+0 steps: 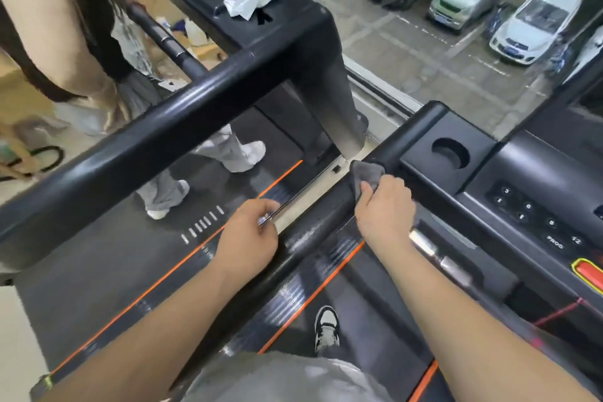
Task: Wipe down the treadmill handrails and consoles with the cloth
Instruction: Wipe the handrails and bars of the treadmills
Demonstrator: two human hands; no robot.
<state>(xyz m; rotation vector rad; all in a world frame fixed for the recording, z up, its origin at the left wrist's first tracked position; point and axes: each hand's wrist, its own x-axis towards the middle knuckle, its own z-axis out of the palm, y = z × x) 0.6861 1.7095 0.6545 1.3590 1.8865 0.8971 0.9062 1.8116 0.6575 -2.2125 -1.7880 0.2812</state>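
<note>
Bright daylight from ahead; sheen on handrail (130, 143); edges bowed, smeared (wide-angle lens); soft shadows.

Near the person, the handrail (313, 235) lay free; farther along it the cup holder housing (417, 147) blocked passage. Left of it, a seemingly narrow gap met the neighbouring rail (156, 137).

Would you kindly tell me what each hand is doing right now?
Left hand: fingers curled; a grip cannot be told.
Right hand: holding the cloth on the handrail.
</note>
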